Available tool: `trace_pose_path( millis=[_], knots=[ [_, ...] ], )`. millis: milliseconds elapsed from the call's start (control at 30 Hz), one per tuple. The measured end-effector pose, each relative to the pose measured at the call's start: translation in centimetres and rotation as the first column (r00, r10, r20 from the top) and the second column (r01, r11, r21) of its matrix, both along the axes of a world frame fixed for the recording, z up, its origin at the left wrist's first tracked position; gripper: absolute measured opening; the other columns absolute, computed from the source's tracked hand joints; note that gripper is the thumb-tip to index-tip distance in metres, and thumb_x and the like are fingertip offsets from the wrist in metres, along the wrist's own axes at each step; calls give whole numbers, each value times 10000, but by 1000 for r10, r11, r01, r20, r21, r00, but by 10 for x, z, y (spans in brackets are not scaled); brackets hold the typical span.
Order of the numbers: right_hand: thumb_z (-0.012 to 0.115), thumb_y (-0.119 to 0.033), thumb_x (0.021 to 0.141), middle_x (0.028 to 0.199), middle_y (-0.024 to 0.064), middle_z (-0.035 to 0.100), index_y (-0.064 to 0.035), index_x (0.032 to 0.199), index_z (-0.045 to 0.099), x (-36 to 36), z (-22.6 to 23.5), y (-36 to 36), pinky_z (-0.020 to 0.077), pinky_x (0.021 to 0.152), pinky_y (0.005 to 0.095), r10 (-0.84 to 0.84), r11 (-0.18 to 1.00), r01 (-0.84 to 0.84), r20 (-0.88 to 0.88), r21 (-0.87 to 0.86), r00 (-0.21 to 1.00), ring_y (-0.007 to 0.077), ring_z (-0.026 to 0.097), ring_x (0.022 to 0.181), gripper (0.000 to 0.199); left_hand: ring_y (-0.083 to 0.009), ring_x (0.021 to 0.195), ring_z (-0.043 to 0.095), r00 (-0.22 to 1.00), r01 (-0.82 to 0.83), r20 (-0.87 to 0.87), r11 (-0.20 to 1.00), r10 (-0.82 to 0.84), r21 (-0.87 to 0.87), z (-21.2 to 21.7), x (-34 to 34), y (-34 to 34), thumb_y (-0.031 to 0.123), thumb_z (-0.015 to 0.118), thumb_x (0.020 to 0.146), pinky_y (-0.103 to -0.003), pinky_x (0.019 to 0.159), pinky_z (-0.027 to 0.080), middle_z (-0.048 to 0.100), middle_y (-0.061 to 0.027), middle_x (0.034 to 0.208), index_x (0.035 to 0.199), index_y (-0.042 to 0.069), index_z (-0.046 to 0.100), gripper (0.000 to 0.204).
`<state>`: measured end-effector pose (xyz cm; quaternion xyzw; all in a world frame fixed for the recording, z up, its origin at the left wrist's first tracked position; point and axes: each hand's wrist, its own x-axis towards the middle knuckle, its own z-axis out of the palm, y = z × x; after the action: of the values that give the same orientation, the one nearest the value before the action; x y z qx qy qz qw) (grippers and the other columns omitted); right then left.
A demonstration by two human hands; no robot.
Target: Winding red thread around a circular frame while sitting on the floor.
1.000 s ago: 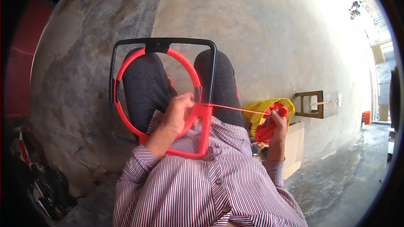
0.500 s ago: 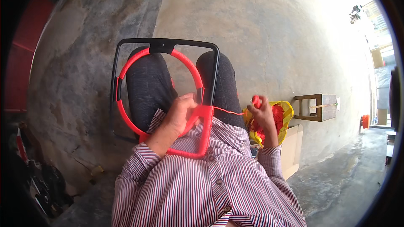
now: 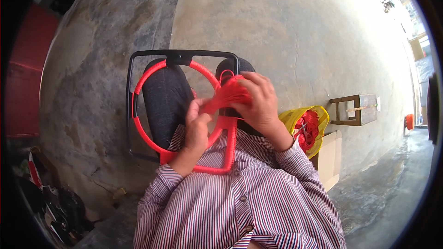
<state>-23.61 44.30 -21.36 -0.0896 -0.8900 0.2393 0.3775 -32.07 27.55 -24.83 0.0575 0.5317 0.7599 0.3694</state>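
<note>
Across my thighs lies a black square frame [image 3: 138, 52] with a ring [image 3: 144, 131] inside it. Red cord is wound tightly round most of the ring and the near right corner of the frame; bare black shows along the far and left sides. Over the ring's right side, my right hand [image 3: 260, 103] grips a bundle of red cord [image 3: 228, 93] from the right. My left hand [image 3: 197, 131] closes its fingers on the bundle's left end. A loop of cord stands up at the bundle's far side. The fingers partly hide the bundle.
To the right a yellow bag [image 3: 290, 117] holds more red cord [image 3: 308, 129]. Beside it stands a cardboard piece [image 3: 330, 159], and farther right a wooden stool [image 3: 364, 110]. A red panel [image 3: 30, 74] is at the left, with dark clutter [image 3: 64, 207] near it.
My right hand has swung left from beside the yellow bag to over the ring, bringing the red cord bundle. My left hand has turned from the frame to the bundle.
</note>
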Motion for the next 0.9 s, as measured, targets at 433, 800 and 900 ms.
trace_pose_path(
  millis=[433, 800, 900],
  knots=[
    [672, -96, 639, 936, 108, 614, -26, 925, 608, 36, -23, -3, 477, 797, 367, 153, 930, -73, 199, -360, 968, 279, 586, 882, 301, -221, 907, 646, 882, 232, 412, 971, -231, 47, -10, -8, 1, -59, 469, 774, -333, 817, 524, 640, -118, 1025, 1100, -16, 571, 344],
    [608, -418, 759, 1010, 109, 543, -65, 925, 529, 219, -12, 119, 425, 788, 379, 120, 54, -620, -612, -782, 782, 250, 520, 895, 398, -206, 816, 659, 876, 194, 417, 968, -243, 156, 6, -5, 3, 51, 458, 868, -340, 684, 549, 651, -116, 970, 1106, 0, 545, 258],
    [574, -332, 881, 997, 77, 532, -78, 986, 517, 231, 4, 124, 494, 705, 339, -372, 103, -565, -559, -818, 741, 186, 539, 861, 281, -188, 779, 659, 886, 189, 400, 970, -237, 155, 18, -4, 1, 106, 454, 889, -322, 616, 552, 653, -94, 960, 1122, 23, 531, 260]
  ],
)
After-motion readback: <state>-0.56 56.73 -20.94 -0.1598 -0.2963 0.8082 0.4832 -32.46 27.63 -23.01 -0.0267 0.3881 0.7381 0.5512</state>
